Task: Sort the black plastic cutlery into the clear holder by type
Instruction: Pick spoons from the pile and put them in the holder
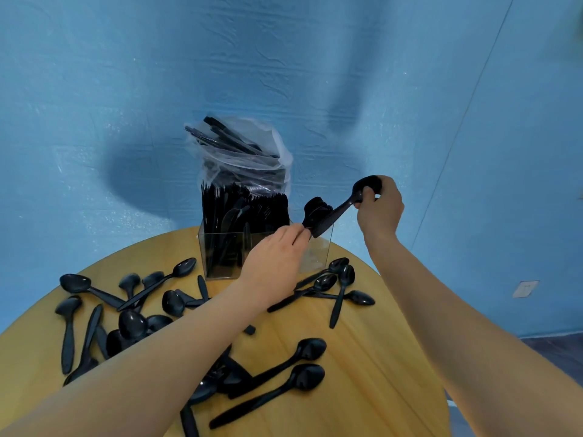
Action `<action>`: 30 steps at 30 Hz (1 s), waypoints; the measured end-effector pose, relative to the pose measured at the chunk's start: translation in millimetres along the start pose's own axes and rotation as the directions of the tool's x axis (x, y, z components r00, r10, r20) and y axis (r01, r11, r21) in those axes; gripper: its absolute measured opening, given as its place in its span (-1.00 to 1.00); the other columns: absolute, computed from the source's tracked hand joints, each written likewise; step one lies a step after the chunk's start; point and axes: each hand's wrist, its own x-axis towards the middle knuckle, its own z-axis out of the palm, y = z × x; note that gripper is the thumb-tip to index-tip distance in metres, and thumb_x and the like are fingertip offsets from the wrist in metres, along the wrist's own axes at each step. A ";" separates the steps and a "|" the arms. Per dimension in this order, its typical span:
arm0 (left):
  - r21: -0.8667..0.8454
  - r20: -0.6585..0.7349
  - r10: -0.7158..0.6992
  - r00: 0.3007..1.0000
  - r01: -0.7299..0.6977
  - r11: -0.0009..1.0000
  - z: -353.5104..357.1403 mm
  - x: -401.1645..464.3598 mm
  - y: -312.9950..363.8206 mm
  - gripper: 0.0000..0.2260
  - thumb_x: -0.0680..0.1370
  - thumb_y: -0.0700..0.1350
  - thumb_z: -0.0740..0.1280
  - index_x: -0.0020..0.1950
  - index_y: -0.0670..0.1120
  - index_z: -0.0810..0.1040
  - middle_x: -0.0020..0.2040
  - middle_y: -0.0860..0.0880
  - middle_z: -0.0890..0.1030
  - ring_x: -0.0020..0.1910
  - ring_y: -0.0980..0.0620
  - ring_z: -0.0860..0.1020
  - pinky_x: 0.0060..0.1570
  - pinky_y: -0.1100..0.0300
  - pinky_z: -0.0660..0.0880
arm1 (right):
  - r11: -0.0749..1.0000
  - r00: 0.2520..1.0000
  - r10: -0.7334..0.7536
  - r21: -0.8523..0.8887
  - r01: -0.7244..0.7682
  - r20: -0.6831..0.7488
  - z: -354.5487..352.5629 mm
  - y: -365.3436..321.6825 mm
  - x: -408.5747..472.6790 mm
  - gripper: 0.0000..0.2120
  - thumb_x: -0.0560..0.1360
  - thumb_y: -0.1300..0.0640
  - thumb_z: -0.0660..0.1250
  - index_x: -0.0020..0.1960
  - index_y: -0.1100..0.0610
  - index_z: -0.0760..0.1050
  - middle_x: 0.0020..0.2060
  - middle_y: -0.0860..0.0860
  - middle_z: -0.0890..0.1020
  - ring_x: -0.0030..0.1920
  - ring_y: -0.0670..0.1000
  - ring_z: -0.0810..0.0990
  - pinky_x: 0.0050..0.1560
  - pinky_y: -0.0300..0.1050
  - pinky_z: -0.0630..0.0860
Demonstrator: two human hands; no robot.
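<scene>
The right hand pinches a black plastic spoon near its bowl; the left hand pinches a bundle of spoons over the clear square holder on the round wooden tabletop. Best lower handles first into the near-empty right compartment; packed forks and a bag of cutlery crowd behind.

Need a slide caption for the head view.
Both hands, left and right, hold black spoons above the clear holder.
</scene>
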 end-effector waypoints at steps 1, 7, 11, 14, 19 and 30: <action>0.024 0.005 0.005 1.000 -0.005 1.000 2.1 -1.1 -1.1 -0.49 0.56 -0.21 0.22 0.50 -0.13 0.18 0.45 -0.05 0.27 0.42 0.01 0.25 0.38 0.21 0.20 | 1.000 1.000 0.000 0.028 0.000 -0.011 3.0 1.1 2.9 -0.78 0.58 0.28 0.14 0.18 0.20 0.45 -0.05 -0.01 0.49 0.01 0.18 0.60 -0.01 0.00 0.58; 0.075 0.017 0.005 1.000 -0.006 0.997 7.6 -3.1 -7.9 -0.43 0.57 -0.17 0.20 0.54 -0.10 0.04 0.49 -0.03 0.18 0.46 0.03 0.15 0.43 0.22 0.08 | 0.992 0.994 0.044 0.124 -0.031 -0.101 12.1 -0.3 9.8 -0.80 0.58 0.29 0.14 0.17 0.15 0.41 -0.10 -0.06 0.49 -0.03 0.13 0.61 -0.09 -0.09 0.59; 0.070 0.037 -0.001 0.999 -0.001 0.998 6.0 -2.9 -5.1 -0.42 0.57 -0.17 0.21 0.54 -0.12 0.05 0.49 -0.05 0.18 0.46 0.01 0.16 0.43 0.20 0.11 | 0.996 0.995 -0.066 0.049 0.069 -0.071 23.0 0.1 -2.7 -0.81 0.59 0.28 0.12 0.17 0.14 0.37 -0.15 -0.07 0.50 -0.08 0.08 0.59 -0.14 -0.10 0.51; 0.071 0.011 0.004 1.000 -0.005 0.997 5.8 -3.9 -4.9 -0.44 0.47 -0.20 0.33 0.45 -0.18 0.29 0.38 -0.10 0.39 0.35 -0.05 0.38 0.34 0.15 0.31 | 0.983 0.986 -0.166 -0.073 0.168 0.034 31.4 9.3 -15.7 -0.81 0.60 0.25 0.12 0.18 0.12 0.38 -0.07 0.04 0.55 -0.09 0.05 0.52 -0.17 -0.21 0.33; 0.142 -0.078 0.034 0.996 -0.023 0.990 4.9 -3.3 -3.3 -0.57 0.36 -0.23 0.29 0.23 -0.24 0.54 0.13 -0.13 0.59 0.07 -0.06 0.59 0.14 0.09 0.51 | 0.961 0.978 -0.175 -0.195 0.196 0.117 31.5 16.7 -32.8 -0.77 0.61 0.22 0.10 0.17 0.11 0.49 -0.02 0.04 0.58 -0.04 -0.01 0.49 -0.12 -0.16 0.35; 0.231 0.031 -0.052 0.998 0.044 0.972 1.7 -10.5 -2.7 -0.44 0.47 -0.14 0.35 0.44 -0.23 0.31 0.37 -0.16 0.42 0.33 -0.07 0.42 0.37 0.09 0.29 | 0.917 0.909 -0.091 -0.321 0.236 0.408 25.3 13.1 -47.1 -0.62 0.64 0.19 0.03 0.43 0.05 0.34 0.16 0.09 0.58 0.10 0.09 0.53 -0.01 -0.13 0.40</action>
